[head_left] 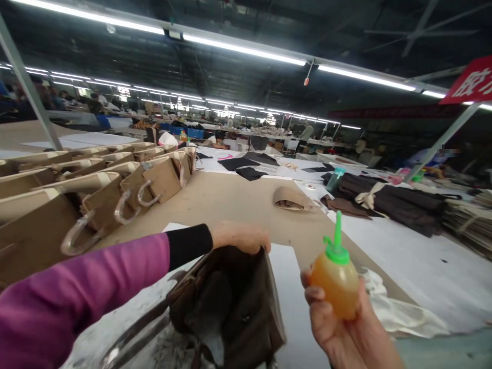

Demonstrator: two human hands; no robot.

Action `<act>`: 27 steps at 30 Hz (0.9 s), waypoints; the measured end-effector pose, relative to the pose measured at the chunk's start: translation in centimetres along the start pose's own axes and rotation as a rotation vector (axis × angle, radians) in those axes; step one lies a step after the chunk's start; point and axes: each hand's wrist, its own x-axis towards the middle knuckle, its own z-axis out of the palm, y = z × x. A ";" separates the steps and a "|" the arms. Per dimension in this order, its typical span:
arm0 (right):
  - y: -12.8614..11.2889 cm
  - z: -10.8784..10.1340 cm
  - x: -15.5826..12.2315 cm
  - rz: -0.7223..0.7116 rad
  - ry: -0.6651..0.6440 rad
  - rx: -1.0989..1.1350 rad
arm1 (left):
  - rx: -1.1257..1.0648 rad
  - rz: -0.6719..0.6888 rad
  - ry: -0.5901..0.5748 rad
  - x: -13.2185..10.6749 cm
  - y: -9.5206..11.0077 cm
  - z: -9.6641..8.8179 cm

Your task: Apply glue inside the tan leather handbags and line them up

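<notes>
My right hand [334, 328] is wrapped round a squeeze bottle [336, 284] of amber liquid, its green nozzle pointing up and the small green cap hanging open at its side. On the left, my left hand [242, 237] grips the far top edge of a dark brown bag [246, 312], fingertips folded over the rim. The bag stands on the table with its mouth open toward me and shows a dark lining. A brown strap handle [142, 328] hangs out over its left side.
Rows of tan bags [149, 179] with plastic-wrapped handles stand at left. A rolled tan strip [290, 198] lies ahead on the brown table covering [234, 200]. At right are a tied dark fabric bundle [388, 200], a teal-capped bottle [335, 179] and a crumpled white cloth [403, 312].
</notes>
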 end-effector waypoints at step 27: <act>3.7 7.1 7.0 0.035 -0.224 -0.085 | 0.282 -0.139 1.038 -7.7 9.2 11.1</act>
